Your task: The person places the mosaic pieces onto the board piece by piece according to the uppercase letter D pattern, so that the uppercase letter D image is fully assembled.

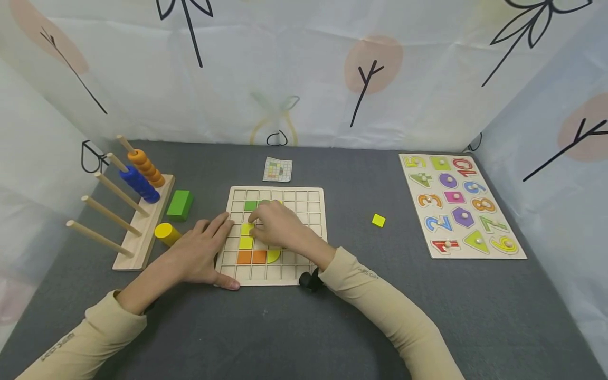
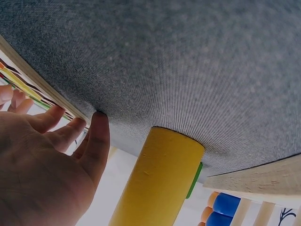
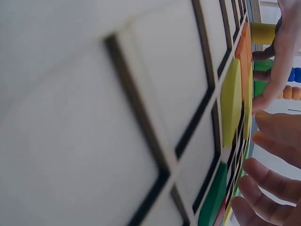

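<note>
My left hand (image 1: 203,254) rests at the left edge of the wooden grid board (image 1: 317,211), fingers spread, thumb by the near left corner. Over the board's middle, my right hand (image 1: 277,224) has its fingertips at a yellow square tile (image 1: 246,229). Just below that lies another yellow square (image 1: 245,243). Nearer me are two orange squares (image 1: 252,257) and a yellow rounded tile (image 1: 273,256). A green square (image 1: 250,206) sits in an upper row; the right hand hides part of the grid. In the right wrist view the right fingers (image 3: 270,181) hang loosely bent beside the tiles.
A peg stand (image 1: 142,219) with blue and orange beads is at left, beside a green block (image 1: 180,205) and yellow cylinder (image 1: 167,233). A small pattern card (image 1: 277,169) lies behind the board. Rightward are a loose yellow square (image 1: 378,220) and a number puzzle (image 1: 463,206).
</note>
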`<state>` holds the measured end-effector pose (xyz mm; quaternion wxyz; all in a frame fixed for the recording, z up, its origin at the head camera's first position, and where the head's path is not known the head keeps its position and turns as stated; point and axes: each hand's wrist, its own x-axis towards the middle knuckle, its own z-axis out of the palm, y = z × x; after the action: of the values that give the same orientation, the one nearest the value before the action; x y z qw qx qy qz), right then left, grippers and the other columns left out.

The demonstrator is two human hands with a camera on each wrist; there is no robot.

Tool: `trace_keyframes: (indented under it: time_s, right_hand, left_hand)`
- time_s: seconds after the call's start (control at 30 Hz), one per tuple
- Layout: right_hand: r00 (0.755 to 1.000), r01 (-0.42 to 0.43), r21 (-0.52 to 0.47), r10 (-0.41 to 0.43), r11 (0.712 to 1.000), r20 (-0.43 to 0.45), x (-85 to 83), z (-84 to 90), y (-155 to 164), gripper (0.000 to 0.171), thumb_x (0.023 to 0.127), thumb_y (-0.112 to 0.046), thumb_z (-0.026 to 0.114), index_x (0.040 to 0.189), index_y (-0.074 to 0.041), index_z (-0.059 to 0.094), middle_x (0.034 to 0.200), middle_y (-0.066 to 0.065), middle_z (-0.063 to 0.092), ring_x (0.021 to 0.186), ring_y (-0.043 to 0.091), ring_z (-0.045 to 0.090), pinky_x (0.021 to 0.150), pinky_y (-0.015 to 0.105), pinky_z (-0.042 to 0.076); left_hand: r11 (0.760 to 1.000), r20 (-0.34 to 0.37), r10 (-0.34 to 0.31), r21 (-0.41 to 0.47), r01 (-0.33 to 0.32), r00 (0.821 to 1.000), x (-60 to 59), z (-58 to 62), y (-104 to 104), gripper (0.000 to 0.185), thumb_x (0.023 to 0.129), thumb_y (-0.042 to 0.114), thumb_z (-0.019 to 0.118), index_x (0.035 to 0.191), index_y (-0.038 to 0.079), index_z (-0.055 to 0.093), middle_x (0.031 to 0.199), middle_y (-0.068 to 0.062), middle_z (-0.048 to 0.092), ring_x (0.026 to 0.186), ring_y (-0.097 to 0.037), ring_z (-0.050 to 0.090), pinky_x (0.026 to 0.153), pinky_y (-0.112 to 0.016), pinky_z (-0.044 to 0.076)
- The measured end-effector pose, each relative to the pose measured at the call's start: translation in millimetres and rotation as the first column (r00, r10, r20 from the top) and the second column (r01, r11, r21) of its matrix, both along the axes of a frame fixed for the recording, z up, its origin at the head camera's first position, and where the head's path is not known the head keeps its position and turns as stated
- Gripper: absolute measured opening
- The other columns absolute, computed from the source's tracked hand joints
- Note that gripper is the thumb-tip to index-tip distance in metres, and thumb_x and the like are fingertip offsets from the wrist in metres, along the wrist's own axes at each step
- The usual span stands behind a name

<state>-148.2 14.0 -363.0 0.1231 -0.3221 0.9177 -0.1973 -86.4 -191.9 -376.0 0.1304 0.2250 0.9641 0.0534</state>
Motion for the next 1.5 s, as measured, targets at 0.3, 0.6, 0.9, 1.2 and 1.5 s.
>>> trace_keyframes:
  time_s: [0.3, 0.6, 0.9, 1.2, 1.5]
  right_hand:
    - [0.999, 0.032, -0.002, -0.032, 0.999, -0.008, -0.6, 7.4, 25, 0.026, 0.097, -0.019, 0.07, 0.12, -0.01, 0.076, 0.115, 0.008, 0.073, 0.096, 0.02, 0.063, 0.084, 0.031, 0.053]
    - [0.997, 0.073, -0.044, -0.075, 0.996, -0.034, -0.2, 9.1, 64, 0.026, 0.095, -0.017, 0.072, 0.118, -0.008, 0.077, 0.105, 0.01, 0.073, 0.08, 0.017, 0.054, 0.067, 0.025, 0.043]
    - [0.985, 0.163, -0.004, -0.163, 0.987, -0.05, 2.0, 13.5, 104, 0.03, 0.095, -0.02, 0.073, 0.122, -0.007, 0.075, 0.114, 0.011, 0.073, 0.099, 0.025, 0.064, 0.081, 0.039, 0.051]
    - [0.971, 0.222, 0.013, -0.219, 0.975, -0.099, 7.6, 9.2, 148, 0.031, 0.093, -0.017, 0.075, 0.122, -0.006, 0.075, 0.119, 0.016, 0.071, 0.101, 0.032, 0.065, 0.079, 0.044, 0.055]
    - [0.948, 0.304, 0.067, -0.295, 0.95, -0.116, 9.8, 10.9, 188, 0.034, 0.093, -0.018, 0.075, 0.125, -0.005, 0.073, 0.123, 0.02, 0.07, 0.113, 0.04, 0.065, 0.091, 0.056, 0.055]
  left_hand:
    - [1.0, 0.011, 0.005, 0.004, -0.005, 1.0, 0.0, 0.6, 0, 0.14, 0.059, 0.085, 0.077, 0.156, -0.004, 0.031, 0.164, -0.028, 0.029, 0.137, -0.054, 0.042, 0.105, -0.066, 0.045]
    - [1.0, 0.016, 0.008, -0.001, -0.008, 1.0, -0.1, 0.5, 1, 0.14, 0.059, 0.085, 0.077, 0.157, -0.003, 0.03, 0.164, -0.028, 0.028, 0.138, -0.053, 0.041, 0.106, -0.066, 0.044]
    - [1.0, 0.018, 0.008, -0.009, -0.008, 1.0, -0.3, -0.2, 1, 0.14, 0.059, 0.086, 0.076, 0.157, -0.003, 0.03, 0.164, -0.028, 0.028, 0.138, -0.053, 0.041, 0.106, -0.066, 0.044]
    - [1.0, 0.019, 0.013, -0.005, -0.012, 1.0, -0.7, 0.1, 1, 0.14, 0.059, 0.086, 0.076, 0.157, -0.002, 0.03, 0.164, -0.028, 0.028, 0.137, -0.053, 0.042, 0.106, -0.067, 0.044]
    - [1.0, 0.025, 0.014, -0.007, -0.014, 1.0, -0.9, 0.6, 2, 0.14, 0.059, 0.086, 0.076, 0.157, -0.002, 0.03, 0.165, -0.028, 0.028, 0.138, -0.053, 0.041, 0.106, -0.067, 0.043]
